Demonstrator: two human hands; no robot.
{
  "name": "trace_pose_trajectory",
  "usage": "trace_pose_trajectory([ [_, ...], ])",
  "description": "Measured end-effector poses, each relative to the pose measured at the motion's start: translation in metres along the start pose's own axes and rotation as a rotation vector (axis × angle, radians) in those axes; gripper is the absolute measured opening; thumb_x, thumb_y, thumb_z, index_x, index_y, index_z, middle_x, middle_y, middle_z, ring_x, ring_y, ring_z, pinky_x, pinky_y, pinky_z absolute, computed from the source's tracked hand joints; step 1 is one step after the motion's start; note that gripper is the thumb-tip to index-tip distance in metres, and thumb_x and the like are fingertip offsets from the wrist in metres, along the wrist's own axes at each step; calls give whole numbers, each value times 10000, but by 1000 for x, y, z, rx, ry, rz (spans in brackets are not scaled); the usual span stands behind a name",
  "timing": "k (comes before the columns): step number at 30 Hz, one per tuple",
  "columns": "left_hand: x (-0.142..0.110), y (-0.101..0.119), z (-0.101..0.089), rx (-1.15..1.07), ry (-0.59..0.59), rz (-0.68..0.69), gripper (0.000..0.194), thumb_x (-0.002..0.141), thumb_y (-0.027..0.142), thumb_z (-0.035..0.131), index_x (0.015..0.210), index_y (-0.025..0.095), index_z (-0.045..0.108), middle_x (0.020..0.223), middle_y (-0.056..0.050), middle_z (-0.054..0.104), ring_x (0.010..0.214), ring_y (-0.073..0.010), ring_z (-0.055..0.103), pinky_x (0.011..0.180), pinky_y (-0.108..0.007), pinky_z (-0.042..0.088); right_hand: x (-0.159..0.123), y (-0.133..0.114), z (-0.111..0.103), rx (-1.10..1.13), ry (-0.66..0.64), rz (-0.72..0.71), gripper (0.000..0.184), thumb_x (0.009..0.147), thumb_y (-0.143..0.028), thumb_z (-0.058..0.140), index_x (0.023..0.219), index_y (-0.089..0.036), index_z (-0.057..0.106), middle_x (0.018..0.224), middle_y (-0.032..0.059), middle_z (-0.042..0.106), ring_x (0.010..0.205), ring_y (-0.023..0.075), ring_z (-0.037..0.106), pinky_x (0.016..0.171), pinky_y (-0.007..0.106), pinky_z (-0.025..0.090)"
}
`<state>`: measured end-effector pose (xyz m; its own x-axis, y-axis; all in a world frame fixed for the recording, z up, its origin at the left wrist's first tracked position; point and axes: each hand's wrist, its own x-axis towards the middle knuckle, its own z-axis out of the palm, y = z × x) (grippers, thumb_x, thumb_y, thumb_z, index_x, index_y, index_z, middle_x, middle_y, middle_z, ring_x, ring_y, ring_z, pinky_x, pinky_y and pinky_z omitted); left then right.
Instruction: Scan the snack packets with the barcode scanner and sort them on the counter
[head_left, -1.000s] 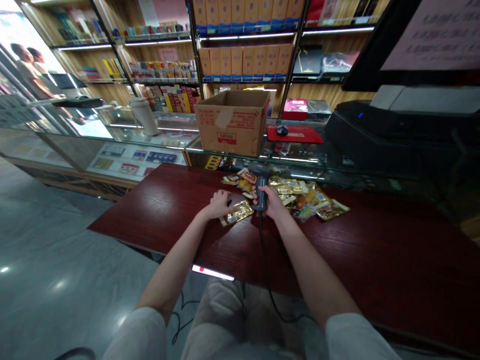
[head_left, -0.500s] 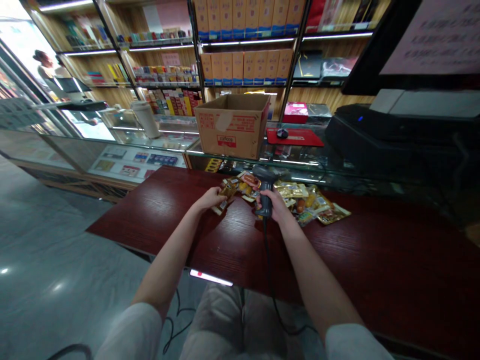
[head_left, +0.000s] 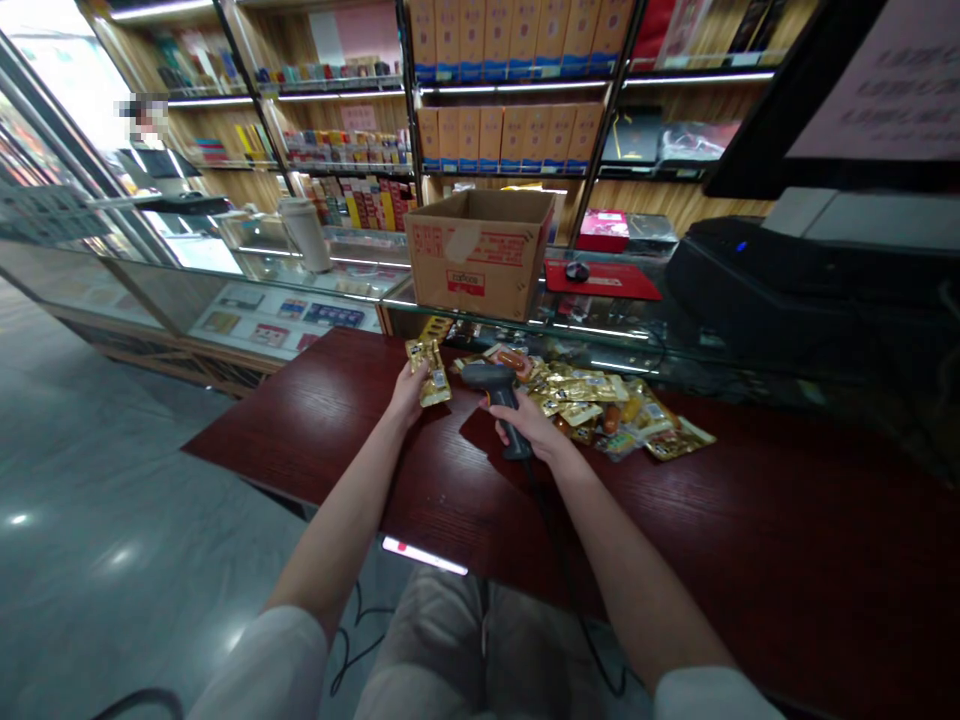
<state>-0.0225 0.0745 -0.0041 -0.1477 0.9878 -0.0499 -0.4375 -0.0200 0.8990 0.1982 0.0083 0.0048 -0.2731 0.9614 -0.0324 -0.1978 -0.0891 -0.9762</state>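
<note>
In my left hand [head_left: 409,392] is a gold snack packet [head_left: 430,374], raised a little over the dark red wooden table [head_left: 300,430]. My right hand [head_left: 525,420] is wrapped round the grip of a dark grey barcode scanner [head_left: 491,378]. The scanner's head points left toward the packet, a short gap away. A black cord [head_left: 555,530] runs from the grip down past the table's front edge. Right behind my right hand lies a pile of gold and clear snack packets [head_left: 592,385], some showing sausages inside.
An open cardboard box [head_left: 480,265] stands on the glass counter behind the table. To its right are a red mat [head_left: 630,282] with a mouse [head_left: 577,271] and a black machine [head_left: 780,290]. A white cup [head_left: 306,235] stands left. A person [head_left: 146,140] is at the far left.
My left hand has lifted the gold packet away from the pile, to the left and upward. The scanner in my right hand has moved left and turned toward that packet.
</note>
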Motion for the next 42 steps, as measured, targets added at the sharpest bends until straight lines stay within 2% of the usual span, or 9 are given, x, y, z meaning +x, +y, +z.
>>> trace_pose_trajectory([
  [4,6,-6,-3,68,1,-14,336,807,343,736,1065,175,601,910,-52,718,782,-185,686,790,-356,571,-3,-2,2,-22,-30,9,325,676,-357,797,870,-211,580,640,-68,605,388,73,487,341,196,398],
  [7,11,-7,-10,283,32,129,369,808,267,693,1156,181,602,1052,-79,720,962,-225,688,923,-386,539,-4,-6,2,-20,-11,25,331,681,-362,778,890,-214,569,594,-81,576,387,81,486,346,198,390],
  [15,-11,8,-12,1469,378,295,743,878,289,627,1551,91,381,1526,-290,441,1407,-446,401,1134,-595,323,-2,-14,-16,-11,95,-2,387,698,-403,750,986,-205,581,566,-64,611,388,96,503,367,207,393],
  [20,-23,11,-3,1761,-67,362,455,957,403,533,1361,216,627,1435,-178,549,1298,-359,509,1039,-479,459,-5,-23,-24,29,172,-39,432,651,-389,781,969,-221,542,784,-19,720,438,77,515,369,203,410],
  [22,-22,9,-5,1829,-128,321,402,965,372,500,1278,197,683,1382,-191,586,1286,-375,520,1011,-482,475,-6,-24,-25,46,194,-50,431,633,-386,790,950,-222,547,811,-13,719,442,71,504,366,206,410],
  [26,-13,8,-9,1906,26,277,420,945,168,403,1249,108,686,1330,-245,617,1273,-385,563,1103,-521,386,-5,-22,-26,62,202,-44,426,634,-398,797,939,-215,562,743,-24,686,433,74,498,365,206,402],
  [29,-1,8,-1,1890,100,290,412,945,183,412,1249,47,655,1340,-283,609,1317,-414,538,1179,-600,256,-3,-16,-29,66,196,-40,435,656,-414,790,970,-209,569,696,-33,671,416,81,501,363,206,399],
  [35,33,-2,39,1591,-136,280,507,989,447,464,1354,109,564,1353,-222,634,1273,-343,594,1055,-457,445,3,-5,-35,80,228,-51,470,656,-424,801,995,-209,557,743,-22,682,414,84,509,353,215,388],
  [42,44,-16,57,1574,-133,110,535,924,475,569,1377,193,587,1435,-220,570,1340,-423,522,1048,-550,423,5,-4,-35,72,228,-32,485,649,-431,799,1007,-212,557,759,-23,689,420,79,497,353,217,380],
])
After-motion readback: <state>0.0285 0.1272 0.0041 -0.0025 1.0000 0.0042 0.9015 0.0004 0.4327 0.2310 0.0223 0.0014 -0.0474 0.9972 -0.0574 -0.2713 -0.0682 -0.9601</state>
